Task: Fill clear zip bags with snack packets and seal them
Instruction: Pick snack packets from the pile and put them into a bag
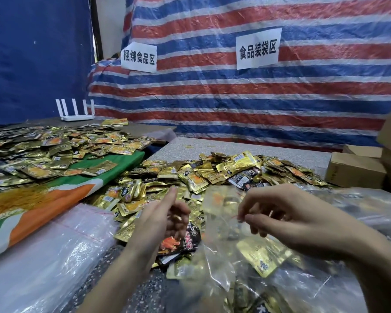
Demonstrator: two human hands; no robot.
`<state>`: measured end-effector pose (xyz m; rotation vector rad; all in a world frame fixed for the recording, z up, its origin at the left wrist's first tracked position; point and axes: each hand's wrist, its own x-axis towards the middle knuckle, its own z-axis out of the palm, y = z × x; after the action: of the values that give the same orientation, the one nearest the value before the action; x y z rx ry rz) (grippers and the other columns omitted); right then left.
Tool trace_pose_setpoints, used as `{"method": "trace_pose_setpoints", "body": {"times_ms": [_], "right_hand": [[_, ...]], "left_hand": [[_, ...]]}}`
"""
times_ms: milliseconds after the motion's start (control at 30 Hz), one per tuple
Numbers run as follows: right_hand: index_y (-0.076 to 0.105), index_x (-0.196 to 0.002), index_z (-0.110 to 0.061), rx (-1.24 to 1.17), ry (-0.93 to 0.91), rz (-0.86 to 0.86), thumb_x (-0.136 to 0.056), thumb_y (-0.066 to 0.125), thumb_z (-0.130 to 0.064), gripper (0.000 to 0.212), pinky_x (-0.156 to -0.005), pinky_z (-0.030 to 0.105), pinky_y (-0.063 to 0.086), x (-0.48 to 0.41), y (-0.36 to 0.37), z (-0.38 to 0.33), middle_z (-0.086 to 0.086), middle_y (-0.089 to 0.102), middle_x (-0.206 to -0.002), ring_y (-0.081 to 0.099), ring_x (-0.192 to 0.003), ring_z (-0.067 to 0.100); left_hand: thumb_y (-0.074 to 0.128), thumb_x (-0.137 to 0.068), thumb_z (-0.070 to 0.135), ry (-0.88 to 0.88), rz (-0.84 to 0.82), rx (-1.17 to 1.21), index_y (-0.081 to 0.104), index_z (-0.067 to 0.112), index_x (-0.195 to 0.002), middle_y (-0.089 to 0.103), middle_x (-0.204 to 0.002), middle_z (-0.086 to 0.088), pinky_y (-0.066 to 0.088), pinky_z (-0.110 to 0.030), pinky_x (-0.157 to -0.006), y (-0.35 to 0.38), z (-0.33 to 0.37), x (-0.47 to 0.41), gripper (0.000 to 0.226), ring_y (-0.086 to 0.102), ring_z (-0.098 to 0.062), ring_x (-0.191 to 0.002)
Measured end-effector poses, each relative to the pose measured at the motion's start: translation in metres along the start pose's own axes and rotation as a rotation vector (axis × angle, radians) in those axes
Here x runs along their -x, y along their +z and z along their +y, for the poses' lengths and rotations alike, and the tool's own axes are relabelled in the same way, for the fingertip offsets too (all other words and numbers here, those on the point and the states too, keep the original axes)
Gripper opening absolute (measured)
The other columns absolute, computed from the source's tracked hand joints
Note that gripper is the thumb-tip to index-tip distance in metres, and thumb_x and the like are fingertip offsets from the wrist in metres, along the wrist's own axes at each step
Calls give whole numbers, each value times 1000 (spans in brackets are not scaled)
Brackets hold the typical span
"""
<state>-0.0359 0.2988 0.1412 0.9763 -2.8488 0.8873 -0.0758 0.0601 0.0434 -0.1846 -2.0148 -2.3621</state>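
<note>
My right hand [287, 220] pinches the red-lined top edge of a clear zip bag [221, 206] between thumb and forefinger and holds it up over the pile. My left hand [160, 222] hovers just left of the bag, its index finger straight up and the other fingers curled. A black snack packet [181, 243] shows just below those fingers; whether they hold it is hidden. Gold snack packets [196, 177] lie heaped on the speckled table [280, 152] ahead. A gold packet [263, 254] lies on or under clear film below my right wrist.
A stack of flat clear bags [54, 245] lies at the near left. Another heap of gold packets [43, 152] covers a green and orange cloth [61, 195] on the left. Cardboard boxes [354, 169] stand at the right edge. A white router [77, 114] and a striped tarp [235, 98] are behind.
</note>
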Motion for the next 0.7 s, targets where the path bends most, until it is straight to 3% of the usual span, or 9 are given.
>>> {"method": "trace_pose_setpoints", "body": {"times_ms": [133,233,300,400,433,500,567,633,700], "right_hand": [[72,-88,-26,3,43,-61,-95,63,-19,13,-69,29,55,2,-6,4,-4,71,-80,67,-75,11],[72,-89,-27,-1,81,-126,-95,62,-23,12,-69,29,56,1,-5,6,-4,72,-82,68,-77,11],[72,-90,-26,1,92,-152,-96,62,-25,11,-70,29,56,1,-4,6,-6,72,-82,68,-78,10],[73,-93,-25,11,105,-163,-95,63,-25,11,-74,35,56,-1,-4,5,-5,71,-85,66,-78,9],[73,-92,-26,9,107,-163,-95,63,-25,11,-73,37,55,-1,-4,5,-5,71,-85,66,-78,9],[73,-92,-27,5,108,-163,-95,62,-26,11,-73,39,55,-1,-5,4,-6,71,-85,65,-77,10],[73,-92,-28,-2,102,-159,-95,62,-26,12,-73,40,55,-1,-6,3,-7,71,-85,65,-77,11],[73,-92,-29,-8,95,-149,-95,62,-26,12,-72,37,55,0,-7,2,-8,71,-85,65,-77,10],[73,-91,-30,6,89,-137,-94,63,-27,11,-69,31,55,1,-7,2,-8,71,-85,64,-76,7]], "left_hand": [[60,-97,34,40,79,-368,68,14,-85,67,-78,0,41,-17,-48,3,-18,-66,24,57,-6,-55],[65,-93,26,70,121,-681,63,22,-87,66,-86,5,41,-16,-55,13,-36,-113,8,61,-8,-74],[66,-92,31,6,115,-831,60,23,-89,64,-90,5,48,-23,-62,25,-52,-137,11,62,-12,-82],[63,-89,54,-167,95,-1033,57,14,-99,64,-107,-3,55,-35,-79,49,-75,-155,41,59,-18,-87],[62,-87,58,-201,115,-1070,58,13,-99,61,-119,-7,52,-42,-91,56,-81,-158,47,57,-22,-97],[56,-87,56,-217,131,-1169,63,14,-109,44,-145,-12,31,-51,-112,69,-88,-159,49,40,-30,-131],[50,-93,51,-193,97,-1235,63,16,-120,30,-157,-13,22,-50,-117,75,-88,-159,46,25,-34,-144],[53,-94,46,-210,133,-1140,64,16,-112,43,-148,-13,32,-49,-115,76,-84,-158,37,37,-34,-137],[60,-92,45,-226,201,-974,62,11,-102,59,-125,-14,47,-45,-103,70,-82,-157,36,56,-33,-117]]}}
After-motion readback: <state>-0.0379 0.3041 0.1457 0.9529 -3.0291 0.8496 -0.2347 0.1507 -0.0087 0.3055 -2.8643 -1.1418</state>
